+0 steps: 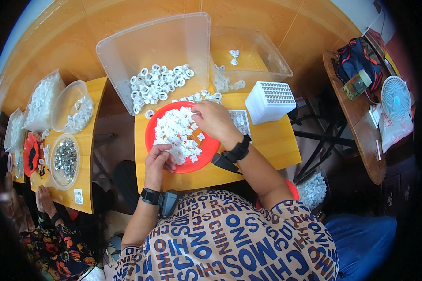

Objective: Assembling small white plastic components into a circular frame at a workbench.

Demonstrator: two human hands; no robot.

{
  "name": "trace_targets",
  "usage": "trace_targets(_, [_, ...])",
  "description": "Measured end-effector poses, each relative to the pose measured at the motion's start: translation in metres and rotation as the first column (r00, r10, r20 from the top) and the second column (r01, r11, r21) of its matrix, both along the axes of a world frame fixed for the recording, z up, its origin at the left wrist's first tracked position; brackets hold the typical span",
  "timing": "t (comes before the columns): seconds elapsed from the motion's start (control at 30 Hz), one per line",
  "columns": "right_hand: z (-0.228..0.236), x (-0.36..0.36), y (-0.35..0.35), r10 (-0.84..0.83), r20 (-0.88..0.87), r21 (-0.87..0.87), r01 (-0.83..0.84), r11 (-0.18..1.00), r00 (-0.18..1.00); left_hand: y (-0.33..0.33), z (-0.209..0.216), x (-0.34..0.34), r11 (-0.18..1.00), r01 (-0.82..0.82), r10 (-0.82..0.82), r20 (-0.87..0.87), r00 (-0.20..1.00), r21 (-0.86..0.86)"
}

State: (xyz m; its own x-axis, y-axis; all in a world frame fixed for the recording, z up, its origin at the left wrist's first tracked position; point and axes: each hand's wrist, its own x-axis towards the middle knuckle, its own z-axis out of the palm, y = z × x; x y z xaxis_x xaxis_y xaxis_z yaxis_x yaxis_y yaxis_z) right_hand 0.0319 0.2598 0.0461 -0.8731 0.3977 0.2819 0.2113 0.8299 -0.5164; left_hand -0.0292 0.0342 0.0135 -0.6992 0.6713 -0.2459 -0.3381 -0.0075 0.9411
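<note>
A round red tray [214, 149] lies on the yellow wooden table, heaped with small white plastic pieces [176, 129]. At its near left rim, my left hand [160, 161] is closed, thumb and fingers curled together over the edge of the heap. My right hand [214, 121] reaches across the tray's far right side, its fingertips pinched down by the pieces. Whatever either hand grips is too small or hidden to name. Right of the tray lies a flat holder [239, 122] of small grey-white parts, partly covered by my right wrist.
Beyond the tray, a clear bin [154, 40] holds white ring-shaped parts [159, 82]. A second clear bin [253, 51] stands beside it. A white block of stacked trays [267, 110] sits right. Another person's hand [45, 201] rests by the left table, near a bowl of metal parts [65, 159].
</note>
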Motion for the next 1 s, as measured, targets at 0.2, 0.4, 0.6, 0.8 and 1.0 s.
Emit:
trace_targets(0.2, [-0.013, -0.048, -0.018, 0.001, 0.125, 0.152, -0.020, 0.988, 0.992, -0.002, -0.004, 0.001, 0.999, 0.007, -0.009, 0.046, 0.999, 0.049])
trace_targets(0.4, [-0.026, -0.043, -0.042, 0.172, 0.251, 0.149, -0.213, 0.966, 0.953, -0.010, -0.005, -0.001, 0.995, 0.031, -0.041, 0.109, 0.993, 0.090])
trace_targets(0.6, [0.001, -0.024, -0.034, 0.290, 0.191, 0.103, -0.313, 0.944, 0.938, -0.015, -0.005, 0.000, 0.994, 0.055, -0.067, 0.138, 0.988, 0.090])
trace_targets(0.8, [-0.001, -0.017, 0.040, -0.147, 0.157, 0.267, 0.101, 0.958, 0.977, -0.015, -0.004, 0.000, 0.994, 0.057, -0.069, 0.141, 0.988, 0.091])
trace_targets(1.0, [-0.029, -0.009, 0.067, -0.360, 0.246, 0.303, 0.281, 0.911, 0.900, -0.013, -0.004, 0.002, 0.996, 0.051, -0.060, 0.129, 0.990, 0.071])
